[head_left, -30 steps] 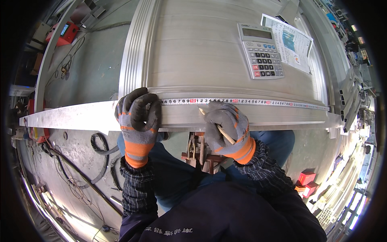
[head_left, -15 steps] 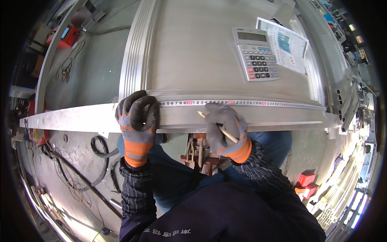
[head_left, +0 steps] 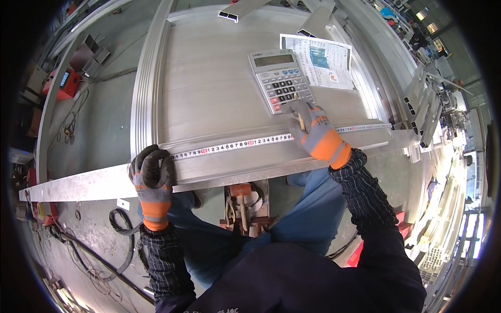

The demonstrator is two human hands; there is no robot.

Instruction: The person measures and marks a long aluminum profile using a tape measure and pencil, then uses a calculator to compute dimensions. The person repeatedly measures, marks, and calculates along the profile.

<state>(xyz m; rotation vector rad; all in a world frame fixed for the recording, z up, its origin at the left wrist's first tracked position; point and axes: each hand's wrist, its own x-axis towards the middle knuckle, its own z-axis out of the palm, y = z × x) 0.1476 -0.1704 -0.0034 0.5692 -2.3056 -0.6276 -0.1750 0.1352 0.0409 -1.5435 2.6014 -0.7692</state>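
My left hand (head_left: 152,182), in a grey and orange work glove, is closed at the near end of a tape measure (head_left: 224,148), its fingers curled over the tape and the frame edge. The white tape blade lies stretched to the right along an aluminium profile (head_left: 235,166). My right hand (head_left: 319,131), gloved alike, is closed on a pencil (head_left: 301,123) whose tip points up toward a grey calculator (head_left: 282,78). That hand hovers over the tape, hiding part of it, just below the calculator's lower keys. Beside the calculator lies a printed sheet (head_left: 336,63).
Cut aluminium profiles (head_left: 244,9) lie at the far edge of the panel, more (head_left: 424,107) at the right. A red box with a display (head_left: 61,83) stands on the floor at left. Below the frame are a hammer (head_left: 241,201) and a black hose (head_left: 122,224).
My right hand has moved up and right with the pencil, from beside the tape toward the calculator. My left hand stays on the tape's end. The whole view has shifted.
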